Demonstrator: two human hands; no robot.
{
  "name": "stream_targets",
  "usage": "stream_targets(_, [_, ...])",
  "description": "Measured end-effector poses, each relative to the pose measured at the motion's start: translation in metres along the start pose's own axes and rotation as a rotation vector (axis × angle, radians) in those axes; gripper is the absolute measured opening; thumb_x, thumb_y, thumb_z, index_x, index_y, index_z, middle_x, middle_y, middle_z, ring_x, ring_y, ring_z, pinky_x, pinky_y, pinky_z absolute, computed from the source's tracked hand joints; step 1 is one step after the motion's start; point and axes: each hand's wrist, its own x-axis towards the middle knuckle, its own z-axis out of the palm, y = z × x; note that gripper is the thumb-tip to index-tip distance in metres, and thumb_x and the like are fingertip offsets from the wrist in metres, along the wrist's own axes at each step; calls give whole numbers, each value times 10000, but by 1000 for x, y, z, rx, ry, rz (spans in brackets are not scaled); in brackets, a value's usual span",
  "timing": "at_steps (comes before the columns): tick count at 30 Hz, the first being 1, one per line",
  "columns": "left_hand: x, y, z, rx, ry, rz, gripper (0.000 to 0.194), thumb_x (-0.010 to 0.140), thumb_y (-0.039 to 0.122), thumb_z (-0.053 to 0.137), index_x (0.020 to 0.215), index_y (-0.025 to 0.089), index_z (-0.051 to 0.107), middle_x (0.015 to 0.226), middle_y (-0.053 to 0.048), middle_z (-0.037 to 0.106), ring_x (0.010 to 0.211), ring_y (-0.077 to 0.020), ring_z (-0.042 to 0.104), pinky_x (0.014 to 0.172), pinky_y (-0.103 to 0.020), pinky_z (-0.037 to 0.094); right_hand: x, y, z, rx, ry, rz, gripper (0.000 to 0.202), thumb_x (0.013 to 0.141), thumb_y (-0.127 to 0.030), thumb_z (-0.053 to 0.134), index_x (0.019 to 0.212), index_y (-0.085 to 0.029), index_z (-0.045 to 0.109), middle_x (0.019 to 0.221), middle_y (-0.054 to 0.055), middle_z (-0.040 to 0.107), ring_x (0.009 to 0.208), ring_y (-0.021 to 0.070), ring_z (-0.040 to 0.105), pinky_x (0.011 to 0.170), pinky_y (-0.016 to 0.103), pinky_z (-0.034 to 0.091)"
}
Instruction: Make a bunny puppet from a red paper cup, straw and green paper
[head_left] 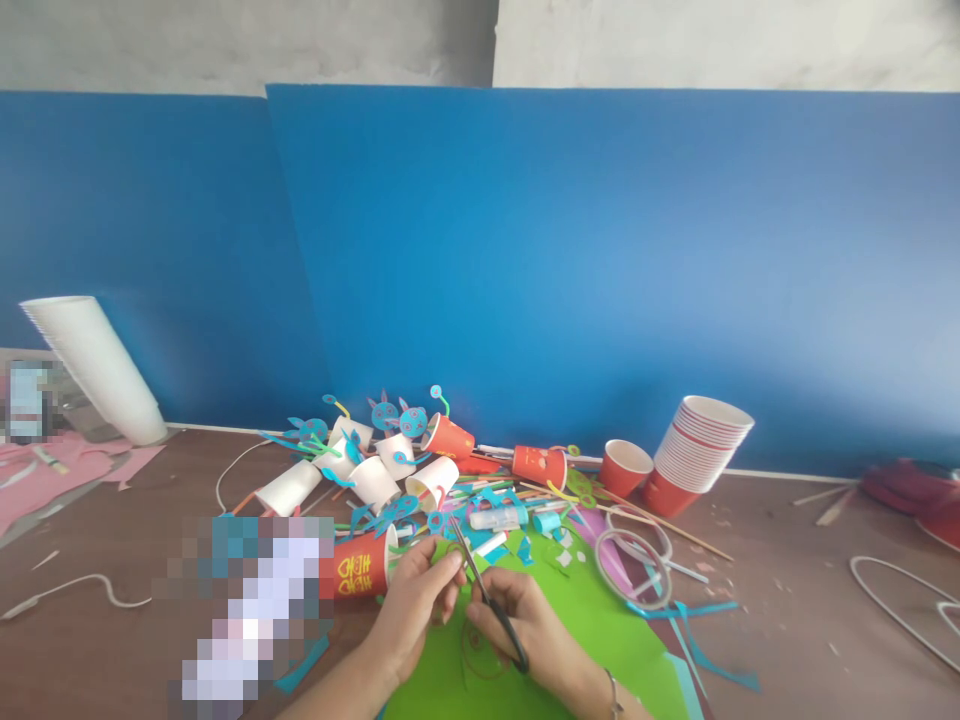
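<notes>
My right hand (517, 620) is closed around the dark handle of a pair of scissors (480, 575), whose blades point up and away from me. Between the fingertips of my left hand (424, 590) is a small green paper piece (448, 549), close to the blades. Both hands are above a large green paper sheet (592, 640), which has a round shape drawn on it below the scissors. Left of my left hand a red paper cup (360, 568) with yellow print lies on its side. A glue stick (499, 517) rests just beyond my hands among blue paper scraps.
Several white cups (375, 483) with blue paper animal shapes lie heaped at the back. A stack of paper cups (701, 445) stands at right, beside a single red cup (626, 468). Tape rings (634, 570) and wooden sticks lie nearby. A tall white cup stack (94, 370) leans against the blue panel (525, 270).
</notes>
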Motion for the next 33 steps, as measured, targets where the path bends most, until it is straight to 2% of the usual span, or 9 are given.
stream_targets(6, [0,-1,0,-3,24,-17,330,677,445,681,638,175,495,479,64,482,384,-39,341,375,-162,254,-1,-2,0,-31,8,14,344,702,-461,681,676,-175,492,475,-77,431,352,47,331,325,170,270])
stream_targets(15, [-1,2,2,-53,57,-2,325,662,434,692,729,176,507,590,32,592,404,-47,399,371,-168,284,2,2,-2,-31,7,-13,322,713,-414,688,658,-168,489,485,-68,457,355,40,333,329,165,260])
stream_targets(24, [0,2,2,-48,27,-13,329,650,427,700,712,180,492,551,52,552,386,-44,381,356,-166,281,1,3,0,-3,3,-12,330,709,-439,689,680,-172,498,464,-83,425,343,41,337,323,161,274])
stream_targets(33, [0,2,2,-52,42,-10,326,644,429,700,696,170,509,568,45,545,402,-44,394,360,-163,282,1,-3,-2,-59,13,-2,291,718,-395,655,641,-168,490,481,-59,476,362,48,347,345,175,268])
